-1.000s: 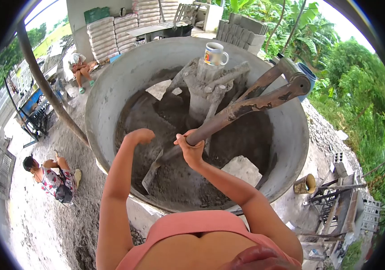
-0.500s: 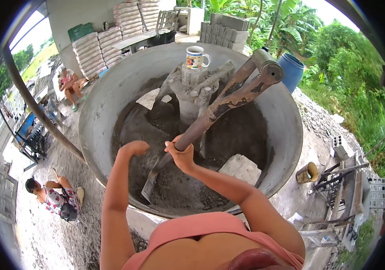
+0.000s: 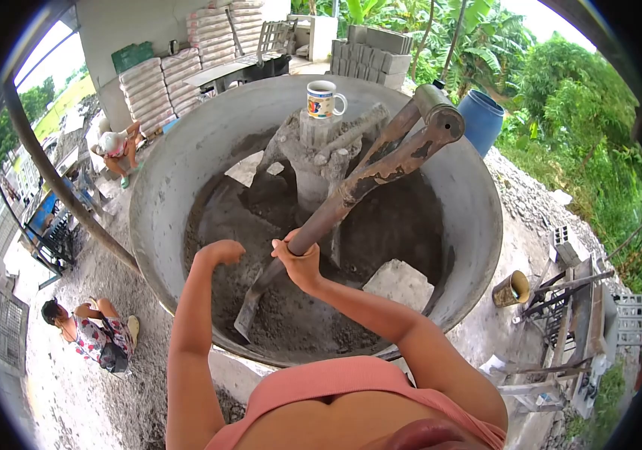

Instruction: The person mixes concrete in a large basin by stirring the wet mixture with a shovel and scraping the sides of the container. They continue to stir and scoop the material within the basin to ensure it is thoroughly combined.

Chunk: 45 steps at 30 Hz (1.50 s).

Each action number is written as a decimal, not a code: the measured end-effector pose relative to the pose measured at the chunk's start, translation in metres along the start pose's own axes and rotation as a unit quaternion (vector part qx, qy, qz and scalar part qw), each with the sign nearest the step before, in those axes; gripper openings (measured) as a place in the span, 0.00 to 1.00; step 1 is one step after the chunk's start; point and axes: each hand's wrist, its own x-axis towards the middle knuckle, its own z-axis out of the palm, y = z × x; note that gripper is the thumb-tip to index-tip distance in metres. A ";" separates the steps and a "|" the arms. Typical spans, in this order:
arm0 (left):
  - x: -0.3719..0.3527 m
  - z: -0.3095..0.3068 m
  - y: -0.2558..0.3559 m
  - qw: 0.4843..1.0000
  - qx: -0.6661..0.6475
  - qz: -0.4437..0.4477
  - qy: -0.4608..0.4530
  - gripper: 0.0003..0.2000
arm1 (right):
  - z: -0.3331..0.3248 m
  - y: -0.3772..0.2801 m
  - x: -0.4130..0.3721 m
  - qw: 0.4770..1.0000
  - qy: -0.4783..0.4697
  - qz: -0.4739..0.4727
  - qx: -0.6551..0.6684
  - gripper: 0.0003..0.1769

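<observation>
A shovel [image 3: 347, 191] with a worn, forked handle slants across a large round metal mixing pan [image 3: 157, 161]. My right hand [image 3: 300, 262] wraps round its shaft near the lower end. The shovel's blade [image 3: 248, 315] rests in dark grey, wet-looking mix [image 3: 321, 319] near the pan's front wall. To the left of the shaft, my left hand [image 3: 223, 253] hangs over the mix with its fingers curled in, apart from the shovel; nothing shows in it. Behind the shovel, a printed mug [image 3: 322, 103] stands on the cement-crusted central hub [image 3: 313, 161].
A pale slab [image 3: 400, 283] lies in the pan at right. One person [image 3: 103, 330] sits at left; another [image 3: 117, 146] sits farther back. A blue barrel [image 3: 482, 120], a bucket [image 3: 511, 288], stacked sacks [image 3: 148, 94] and concrete blocks [image 3: 366, 56] stand around the pan. A pole [image 3: 58, 184] rises at left.
The person farther back has bent forward with head lowered. The nearer seated person's arm has moved in. My hands and the shovel stay almost the same; the view has shifted slightly.
</observation>
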 end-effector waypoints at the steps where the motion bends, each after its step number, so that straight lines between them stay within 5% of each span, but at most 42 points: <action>1: -0.002 -0.001 0.002 1.000 0.001 0.001 0.000 0.22 | 0.000 -0.001 0.000 1.000 -0.003 -0.003 -0.010 0.09; 7: -0.005 0.004 0.003 0.993 -0.100 -0.034 0.060 0.20 | 0.005 -0.003 0.000 1.000 0.015 0.003 0.014 0.11; 9: 0.014 0.008 -0.013 0.988 0.110 0.078 0.074 0.21 | 0.004 -0.002 0.000 0.999 0.023 0.010 0.022 0.11; 10: 0.012 0.005 -0.010 0.988 0.114 0.080 0.072 0.21 | 0.004 0.000 0.001 1.000 0.016 0.003 0.015 0.11; 13: 0.002 0.004 -0.004 0.995 0.072 0.046 0.060 0.20 | 0.003 0.006 0.001 1.000 0.014 0.004 0.005 0.11; 15: -0.005 0.003 0.001 0.985 -0.164 -0.024 0.051 0.20 | 0.002 0.009 0.001 1.000 0.019 0.014 0.001 0.11; 16: -0.003 0.003 0.001 0.986 -0.159 -0.023 0.046 0.20 | 0.001 0.009 0.001 1.000 0.008 0.007 -0.019 0.11; 22: 0.035 0.016 -0.034 0.986 0.109 0.103 0.070 0.22 | 0.001 0.013 0.001 1.000 0.007 0.020 -0.010 0.10; 25: 0.024 0.015 -0.024 0.995 0.048 0.068 0.061 0.22 | 0.000 0.013 0.002 1.000 0.000 0.018 -0.016 0.10; 27: 0.016 0.017 -0.020 0.976 -0.207 0.011 0.064 0.21 | 0.000 0.009 0.000 0.999 -0.002 0.038 -0.008 0.10; 31: -0.018 -0.001 0.018 0.982 -0.175 -0.039 0.063 0.22 | 0.000 0.008 0.001 0.999 -0.003 0.053 -0.010 0.10; 40: 0.008 0.015 0.001 0.986 -0.118 0.092 0.074 0.19 | 0.000 0.013 0.001 0.999 -0.001 0.031 -0.023 0.10; 45: 0.008 0.015 0.003 0.986 -0.141 0.069 0.058 0.19 | -0.001 0.014 0.001 0.999 -0.006 0.032 -0.025 0.10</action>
